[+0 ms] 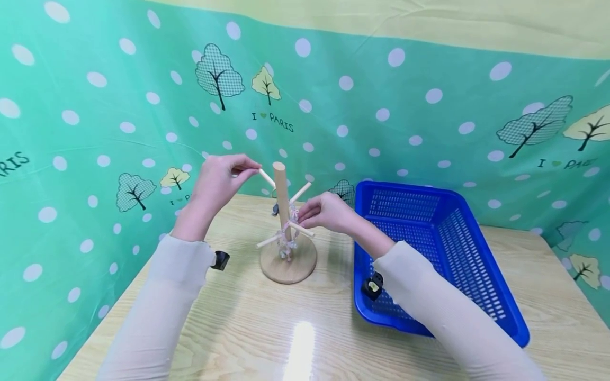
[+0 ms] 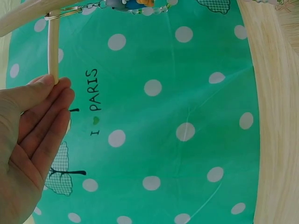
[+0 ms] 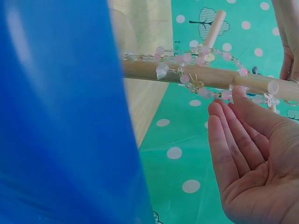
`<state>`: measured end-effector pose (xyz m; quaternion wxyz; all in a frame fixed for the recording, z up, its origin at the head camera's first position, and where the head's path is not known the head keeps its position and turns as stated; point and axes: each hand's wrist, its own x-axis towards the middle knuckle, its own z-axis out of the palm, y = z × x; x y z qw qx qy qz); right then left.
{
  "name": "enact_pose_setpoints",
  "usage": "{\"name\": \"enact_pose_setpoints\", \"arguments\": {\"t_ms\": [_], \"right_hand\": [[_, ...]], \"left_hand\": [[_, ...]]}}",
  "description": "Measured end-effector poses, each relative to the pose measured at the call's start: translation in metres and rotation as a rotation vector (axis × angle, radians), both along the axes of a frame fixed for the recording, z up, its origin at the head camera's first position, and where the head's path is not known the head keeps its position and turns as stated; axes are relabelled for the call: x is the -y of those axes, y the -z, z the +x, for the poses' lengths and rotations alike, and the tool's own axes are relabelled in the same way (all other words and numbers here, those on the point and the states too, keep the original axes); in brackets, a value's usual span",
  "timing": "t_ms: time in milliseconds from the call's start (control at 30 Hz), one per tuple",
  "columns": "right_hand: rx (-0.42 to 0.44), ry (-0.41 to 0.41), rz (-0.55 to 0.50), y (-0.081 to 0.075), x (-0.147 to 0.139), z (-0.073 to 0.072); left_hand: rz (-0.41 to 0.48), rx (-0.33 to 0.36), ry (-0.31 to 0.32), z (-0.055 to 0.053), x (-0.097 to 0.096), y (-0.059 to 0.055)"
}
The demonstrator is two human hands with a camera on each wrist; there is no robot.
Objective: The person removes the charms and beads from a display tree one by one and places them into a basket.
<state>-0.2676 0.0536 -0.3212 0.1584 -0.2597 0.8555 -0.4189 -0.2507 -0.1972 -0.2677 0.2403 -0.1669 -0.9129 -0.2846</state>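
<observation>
A wooden stand with a round base (image 1: 271, 271), an upright post (image 1: 281, 185) and several side pegs stands on the table. With thumb and fingertips my left hand (image 1: 221, 177) pinches the end of the upper left peg (image 2: 53, 51). A metal key ring (image 2: 70, 14) circles that peg, and its chain leads to a small grey-and-blue charm (image 2: 128, 4). My right hand (image 1: 329, 211) is at the post's right side, pinching a pink and clear beaded bracelet (image 3: 226, 95) between thumb and fingertips. More pink beads (image 3: 184, 59) hang around the post and lower pegs.
A blue plastic basket (image 1: 440, 193) with perforated walls stands right of the stand, under my right forearm. Behind the wooden table (image 1: 238, 323) hangs a green dotted curtain (image 1: 343, 127) with printed trees.
</observation>
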Motion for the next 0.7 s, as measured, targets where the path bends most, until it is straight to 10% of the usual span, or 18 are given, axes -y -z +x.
{"name": "enact_pose_setpoints", "arguments": {"t_ms": [700], "right_hand": [[-0.023,0.071,0.070,-0.0057,0.0033,0.0078]], "left_hand": [[0.011,0.055,0.015,-0.0001,0.0003,-0.0053]]}}
